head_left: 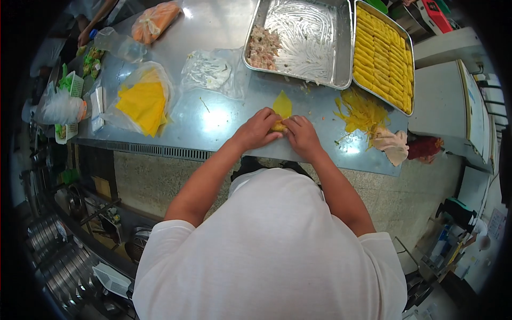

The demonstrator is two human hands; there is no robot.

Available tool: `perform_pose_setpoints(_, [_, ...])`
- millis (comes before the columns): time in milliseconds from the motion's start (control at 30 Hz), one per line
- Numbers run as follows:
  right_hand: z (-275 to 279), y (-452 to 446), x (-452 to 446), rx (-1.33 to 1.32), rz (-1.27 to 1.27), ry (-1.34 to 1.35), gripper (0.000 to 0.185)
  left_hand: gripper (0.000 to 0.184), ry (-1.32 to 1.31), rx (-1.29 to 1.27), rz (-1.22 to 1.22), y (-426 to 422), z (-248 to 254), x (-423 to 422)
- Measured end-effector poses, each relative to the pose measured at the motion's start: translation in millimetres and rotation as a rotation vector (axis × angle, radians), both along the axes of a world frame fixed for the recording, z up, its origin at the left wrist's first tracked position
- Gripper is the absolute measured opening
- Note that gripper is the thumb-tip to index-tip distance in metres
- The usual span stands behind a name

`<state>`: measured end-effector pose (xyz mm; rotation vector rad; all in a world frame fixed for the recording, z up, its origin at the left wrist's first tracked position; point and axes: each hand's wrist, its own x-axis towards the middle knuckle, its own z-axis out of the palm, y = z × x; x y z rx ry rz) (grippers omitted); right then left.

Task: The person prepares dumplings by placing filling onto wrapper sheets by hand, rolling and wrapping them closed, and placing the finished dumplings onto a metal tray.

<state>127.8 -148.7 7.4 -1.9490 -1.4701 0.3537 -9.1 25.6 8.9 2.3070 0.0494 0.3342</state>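
At the front of the steel table, my left hand (258,129) and my right hand (302,134) close from both sides on a partly rolled yellow wrapper (282,105). Its pointed flap lies flat beyond my fingers, and the rolled part shows between them. Ahead is a metal tray (344,74) with a heap of minced filling (263,49) in its left end. Beside it, a second tray (362,89) holds rows of yellow rolls (381,53). A stack of yellow wrappers (143,105) lies on plastic to the left.
Yellow scraps (362,112) and a pale cloth (390,144) lie at the right. A smeared plastic sheet (209,70), a clear bottle (120,45), an orange bag (156,22) and a white basket (72,98) are on the left. Part of another person's arm (98,18) shows top left.
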Motion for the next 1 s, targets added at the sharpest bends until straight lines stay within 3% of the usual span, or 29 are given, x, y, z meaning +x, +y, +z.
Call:
perform_pose_setpoints(67, [-1, 4, 6, -0.030, 0.005, -0.006, 0.029, 0.020, -0.065, 0.008, 0.004, 1, -3, 0])
perform_pose_setpoints(133, [4, 8, 7, -0.056, 0.020, -0.016, 0.029, 0.020, 0.047, -0.007, -0.011, 7, -3, 5])
perform_pose_setpoints(233, [8, 10, 6, 0.071, -0.016, -0.013, 0.026, 0.020, 0.031, 0.052, -0.033, 12, -5, 13])
perform_pose_setpoints(300, [3, 10, 8, -0.050, 0.004, -0.046, 0.027, 0.019, 0.055, 0.040, -0.004, 11, -6, 14])
perform_pose_setpoints(533, [9, 21, 21, -0.082, 0.033, -0.147, 0.024, 0.020, 0.025, 0.069, 0.023, 12, -9, 20])
perform_pose_setpoints(600, [15, 21, 18, 0.038, -0.039, -0.131, 0.020, 0.021, 0.035, 0.068, 0.037, 15, -10, 24])
perform_pose_setpoints(700, [6, 22, 22, -0.063, 0.003, -0.132, 0.021, 0.021, 0.043, 0.033, 0.046, 14, -3, 23])
perform_pose_setpoints(1000, [12, 29, 34, -0.031, 0.005, -0.174, 0.025, 0.024, 0.063, 0.083, 0.004, 34, -10, 35])
